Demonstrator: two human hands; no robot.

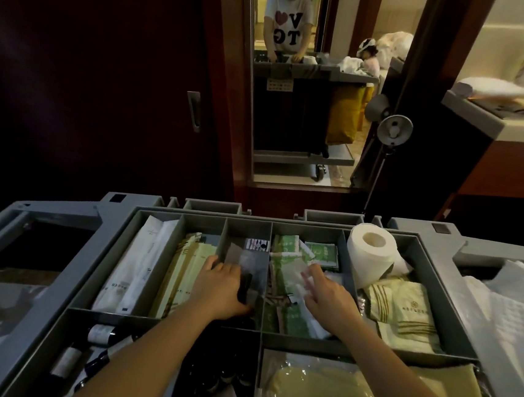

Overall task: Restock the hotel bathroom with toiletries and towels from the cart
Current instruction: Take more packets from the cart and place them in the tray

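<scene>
Head view looks down on the grey cart tray [446,299], where both hands sort through the upper row of compartments. Left hand [223,286] lies palm down at about 9 o'clock from the tray's middle divider, fingers curled over a dark sachet in the narrow middle compartment; whether it is truly gripped I cannot tell. Right hand [325,295], at about 3 o'clock from that divider, has its fingers spread narrow and flat on the green-and-white packets [283,258], seemingly pressing or fanning them, with nothing clearly lifted. Both forearms reach in from 6 o'clock, wrists low and nearly level.

To do this well, I would pinch one packet by its edge and not scoop the pile, and keep the other hand steadying the stack so neighbours do not spill over the divider. A toilet roll [370,256] stands at 1 o'clock, folded cloths [406,311] just beside it.
</scene>
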